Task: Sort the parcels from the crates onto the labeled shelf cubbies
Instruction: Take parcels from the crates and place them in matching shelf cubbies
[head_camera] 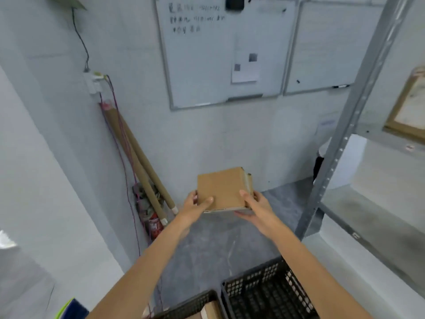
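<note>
Both hands hold one brown parcel (222, 188) in the air, the left hand (198, 204) gripping its left edge and the right hand (255, 207) its right edge, beyond the black crates (269, 293), left of the metal shelf (340, 143).

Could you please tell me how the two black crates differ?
The left crate holds a brown parcel; the right crate shows no parcel in the part in view. The left crate is mostly cut off by the frame edge; the right crate shows its far corner and much of its inside. Both are black, perforated and stand side by side on the floor.
</note>
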Demonstrator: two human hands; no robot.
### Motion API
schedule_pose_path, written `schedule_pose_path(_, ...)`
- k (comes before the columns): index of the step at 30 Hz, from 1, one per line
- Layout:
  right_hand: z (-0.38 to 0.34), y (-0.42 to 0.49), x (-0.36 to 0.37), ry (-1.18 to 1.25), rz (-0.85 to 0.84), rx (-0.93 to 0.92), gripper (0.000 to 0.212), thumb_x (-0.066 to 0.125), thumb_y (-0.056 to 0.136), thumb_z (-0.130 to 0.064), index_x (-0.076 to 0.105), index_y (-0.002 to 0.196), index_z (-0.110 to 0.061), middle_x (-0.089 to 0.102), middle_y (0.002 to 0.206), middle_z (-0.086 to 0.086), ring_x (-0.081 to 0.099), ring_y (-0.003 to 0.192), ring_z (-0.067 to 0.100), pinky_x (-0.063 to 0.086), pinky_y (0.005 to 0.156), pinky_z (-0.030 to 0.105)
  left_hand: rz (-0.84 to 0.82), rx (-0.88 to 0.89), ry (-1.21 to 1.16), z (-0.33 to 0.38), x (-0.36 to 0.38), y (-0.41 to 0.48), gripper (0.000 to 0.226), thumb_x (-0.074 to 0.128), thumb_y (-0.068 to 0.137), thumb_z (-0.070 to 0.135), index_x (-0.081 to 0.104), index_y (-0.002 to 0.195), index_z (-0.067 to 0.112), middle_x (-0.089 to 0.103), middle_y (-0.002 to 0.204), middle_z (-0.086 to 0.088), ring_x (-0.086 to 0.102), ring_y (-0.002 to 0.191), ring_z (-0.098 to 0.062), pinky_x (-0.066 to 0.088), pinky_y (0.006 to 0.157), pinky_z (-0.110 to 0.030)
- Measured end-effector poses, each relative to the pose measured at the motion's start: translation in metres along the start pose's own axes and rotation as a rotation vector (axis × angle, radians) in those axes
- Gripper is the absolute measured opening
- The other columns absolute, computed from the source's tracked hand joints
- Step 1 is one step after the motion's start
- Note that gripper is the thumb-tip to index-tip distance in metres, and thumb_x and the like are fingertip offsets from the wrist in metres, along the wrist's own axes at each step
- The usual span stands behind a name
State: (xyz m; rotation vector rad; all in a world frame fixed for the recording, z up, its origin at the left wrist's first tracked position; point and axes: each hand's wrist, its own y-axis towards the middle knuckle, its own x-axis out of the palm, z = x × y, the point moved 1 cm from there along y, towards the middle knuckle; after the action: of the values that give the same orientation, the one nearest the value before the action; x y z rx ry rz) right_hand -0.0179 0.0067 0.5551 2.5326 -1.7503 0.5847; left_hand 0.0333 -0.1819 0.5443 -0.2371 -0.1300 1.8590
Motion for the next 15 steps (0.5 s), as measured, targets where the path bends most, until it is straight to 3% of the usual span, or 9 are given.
schedule_pose_path(2, -0.032, -0.026, -0.022, 0.039, -0.032, -0.076, 0.046, 0.063, 0.083, -0.025, 0.045, 0.124, -0.014, 0.057, 0.119, 0.002, 0.062, 0.105, 0.015, 0.057, 0.082, 0.038, -0.195, 0.000, -0.079, 0.034, 0.023, -0.009, 0.044, 0.064, 0.088, 0.027, 0.044, 0.126, 0.022, 0.055, 0.126, 0.003, 0.057, 0.109, -0.012, 0.049, 0.094, -0.038)
schedule_pose_path(4, -0.059, -0.054, -0.050, 0.022, -0.018, -0.148, 0.057, 0.063, 0.079, -0.028, 0.042, 0.130, -0.014, 0.055, 0.123, 0.002, 0.061, 0.108, 0.015, 0.056, 0.084, 0.039, -0.303, 0.038, -0.127, 0.063, 0.051, -0.018, 0.040, 0.063, 0.088, 0.026, 0.046, 0.125, 0.022, 0.056, 0.125, 0.000, 0.058, 0.105, -0.011, 0.054, 0.079, -0.033)
schedule_pose_path(6, -0.081, -0.082, -0.081, -0.024, 0.015, -0.198, 0.053, 0.065, 0.081, -0.030, 0.044, 0.129, -0.018, 0.052, 0.127, 0.002, 0.060, 0.110, 0.015, 0.056, 0.085, 0.038, -0.388, 0.042, -0.144, 0.088, 0.084, -0.027, 0.042, 0.059, 0.089, 0.033, 0.046, 0.127, 0.022, 0.057, 0.122, 0.001, 0.057, 0.106, -0.013, 0.054, 0.071, -0.031)
schedule_pose_path(8, -0.099, -0.111, -0.112, -0.110, 0.057, -0.250, 0.052, 0.071, 0.081, -0.033, 0.045, 0.125, -0.025, 0.053, 0.126, -0.001, 0.060, 0.111, 0.014, 0.055, 0.088, 0.037, -0.517, -0.020, -0.198, 0.108, 0.121, -0.037, 0.044, 0.052, 0.088, 0.048, 0.049, 0.127, 0.026, 0.059, 0.120, 0.003, 0.058, 0.107, -0.016, 0.054, 0.075, -0.037)
schedule_pose_path(11, -0.118, -0.157, -0.156, -0.330, 0.125, -0.325, 0.083, 0.071, 0.069, -0.044, 0.029, 0.140, -0.034, 0.048, 0.131, -0.010, 0.057, 0.113, 0.004, 0.052, 0.091, 0.031, -0.731, -0.135, -0.314, 0.129, 0.180, -0.048, 0.054, 0.040, 0.086, 0.066, 0.054, 0.123, 0.030, 0.063, 0.123, -0.001, 0.059, 0.114, -0.021, 0.053, 0.083, -0.046)
schedule_pose_path(15, -0.137, -0.205, -0.207, -0.528, 0.226, -0.349, 0.085, 0.068, 0.078, -0.047, 0.011, 0.140, -0.056, 0.034, 0.133, -0.030, 0.049, 0.114, -0.004, 0.049, 0.089, 0.020, -0.743, -0.123, -0.281, 0.141, 0.251, -0.058, 0.048, 0.035, 0.092, 0.060, 0.050, 0.125, 0.029, 0.058, 0.120, -0.005, 0.058, 0.106, -0.023, 0.046, 0.093, -0.056)
